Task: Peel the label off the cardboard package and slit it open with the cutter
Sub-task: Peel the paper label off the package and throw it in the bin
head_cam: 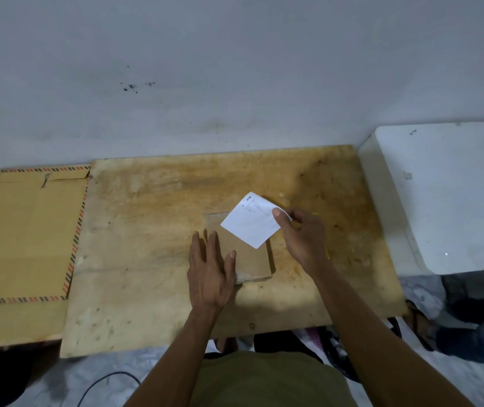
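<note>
So the right hand (302, 233) had the white label (251, 220) pinched by its right corner, lifted over the far right of the cardboard package (246, 257). Left hand (210, 271) lay flat on the package's near-left edge, mid-counter (146, 230). Couldn't spot the cutter clearly.

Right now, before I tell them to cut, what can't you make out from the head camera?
- Cutter: only a yellow sliver shows behind the right hand; I cannot tell what it is.
- Label: print too small to read; whether any corner still sticks is unclear.
- Package: left edge hidden under the left hand; far edge behind the label.
</note>
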`<move>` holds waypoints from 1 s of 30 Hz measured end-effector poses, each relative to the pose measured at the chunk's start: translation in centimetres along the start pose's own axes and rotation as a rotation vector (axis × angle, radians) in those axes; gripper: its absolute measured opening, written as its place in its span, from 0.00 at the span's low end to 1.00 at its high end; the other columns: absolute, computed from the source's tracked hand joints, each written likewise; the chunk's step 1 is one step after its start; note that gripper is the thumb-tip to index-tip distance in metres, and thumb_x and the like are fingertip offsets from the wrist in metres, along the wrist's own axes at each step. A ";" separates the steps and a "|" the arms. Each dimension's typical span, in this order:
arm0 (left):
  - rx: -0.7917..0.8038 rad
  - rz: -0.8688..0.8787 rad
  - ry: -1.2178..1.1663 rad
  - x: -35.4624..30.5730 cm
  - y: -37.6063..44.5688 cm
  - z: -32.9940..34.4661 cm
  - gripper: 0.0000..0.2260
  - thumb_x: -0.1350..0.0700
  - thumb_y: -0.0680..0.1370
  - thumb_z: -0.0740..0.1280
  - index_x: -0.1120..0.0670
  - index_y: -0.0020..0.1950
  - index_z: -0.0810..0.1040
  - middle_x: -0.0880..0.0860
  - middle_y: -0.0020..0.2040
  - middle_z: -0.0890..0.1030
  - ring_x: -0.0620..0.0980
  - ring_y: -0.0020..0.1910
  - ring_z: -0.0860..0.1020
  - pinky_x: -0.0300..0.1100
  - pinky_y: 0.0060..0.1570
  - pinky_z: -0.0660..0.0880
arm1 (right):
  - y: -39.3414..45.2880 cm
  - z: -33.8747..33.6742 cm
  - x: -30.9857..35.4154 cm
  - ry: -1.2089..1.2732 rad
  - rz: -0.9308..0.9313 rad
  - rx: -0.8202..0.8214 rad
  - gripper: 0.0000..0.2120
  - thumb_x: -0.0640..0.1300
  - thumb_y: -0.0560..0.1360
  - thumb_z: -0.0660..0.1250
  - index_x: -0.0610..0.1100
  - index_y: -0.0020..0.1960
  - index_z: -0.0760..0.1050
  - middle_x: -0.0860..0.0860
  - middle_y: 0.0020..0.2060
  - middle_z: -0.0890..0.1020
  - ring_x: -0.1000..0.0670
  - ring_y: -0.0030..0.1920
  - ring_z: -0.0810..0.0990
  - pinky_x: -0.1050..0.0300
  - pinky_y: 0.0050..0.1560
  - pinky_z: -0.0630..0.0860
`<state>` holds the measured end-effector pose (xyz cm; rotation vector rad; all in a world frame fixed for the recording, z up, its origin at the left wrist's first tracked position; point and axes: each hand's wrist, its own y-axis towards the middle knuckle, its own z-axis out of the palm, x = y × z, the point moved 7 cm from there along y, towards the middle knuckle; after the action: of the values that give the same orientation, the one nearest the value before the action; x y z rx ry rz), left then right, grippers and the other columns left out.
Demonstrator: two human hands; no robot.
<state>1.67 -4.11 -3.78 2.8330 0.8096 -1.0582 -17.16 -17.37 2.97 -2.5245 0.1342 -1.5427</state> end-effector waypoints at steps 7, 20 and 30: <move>-0.059 0.065 -0.113 -1.3 0.6 -2.6 0.22 0.43 0.82 0.55 0.54 0.72 0.69 0.58 0.78 0.63 0.55 0.78 0.58 0.56 0.72 0.65 | -1.4 -0.2 1.2 0.022 -0.063 0.004 0.09 0.48 0.76 0.70 0.48 0.38 0.81 0.58 0.28 0.80 0.63 0.30 0.75 0.69 0.32 0.66; -0.001 0.653 0.079 -9.8 2.2 -9.9 0.13 0.48 0.80 0.65 0.48 0.63 0.81 0.46 0.56 0.83 0.52 0.62 0.74 0.49 0.60 0.67 | -3.5 0.4 5.9 -0.169 -0.303 0.210 0.06 0.48 0.74 0.72 0.47 0.40 0.83 0.58 0.33 0.81 0.57 0.38 0.78 0.58 0.42 0.72; 0.013 0.591 -0.094 -11.0 1.7 -12.6 0.07 0.51 0.75 0.69 0.51 0.46 0.85 0.50 0.43 0.85 0.55 0.45 0.78 0.49 0.44 0.74 | -5.9 0.6 10.7 -0.337 -0.720 0.196 0.05 0.46 0.75 0.69 0.47 0.49 0.82 0.51 0.43 0.82 0.49 0.45 0.78 0.50 0.47 0.76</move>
<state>3.10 -8.34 12.40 2.7172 -0.0545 -1.0728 -11.82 -13.35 13.18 -2.7554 -1.0117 -1.1791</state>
